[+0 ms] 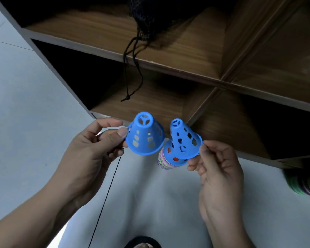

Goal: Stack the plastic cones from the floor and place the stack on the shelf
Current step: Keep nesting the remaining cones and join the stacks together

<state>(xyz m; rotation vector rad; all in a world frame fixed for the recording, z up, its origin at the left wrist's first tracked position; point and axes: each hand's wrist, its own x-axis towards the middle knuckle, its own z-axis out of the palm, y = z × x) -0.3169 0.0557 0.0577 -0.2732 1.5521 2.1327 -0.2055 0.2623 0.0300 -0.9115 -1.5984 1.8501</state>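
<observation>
Both hands up in front of the shelf (168, 66), one load each, both above the floor (25, 113).

- Left hand (89, 149): thumb and fingers pinch the left rim of a single blue cone (145, 136). Cone is nearly upright, narrow spoked top tilted slightly away, and it sticks out to the right of the hand.
- Right hand (218, 169): thumb on top, fingers curled below, pinching the right rim of the blue top cone on a stack of cones (181, 147). Red shows through its holes and striped multicolour rims show at the lower left. The stack leans left, tip towards the single cone.
- The two blue rims are just beside each other, maybe touching; can't tell. Both sit between the hands, level with the front edge of the shelf's lowest board.
- Can't tell if the stack's base is off the floor.

Other stuff:
- Black mesh bag (147, 18) in an upper shelf compartment, with its drawstring (132, 68) hanging over the board edge.
- Blurred multicolour cone pile (304, 183) at the right edge, by the shelf base.
- Thin black cord (107, 194) runs down below the left hand.
</observation>
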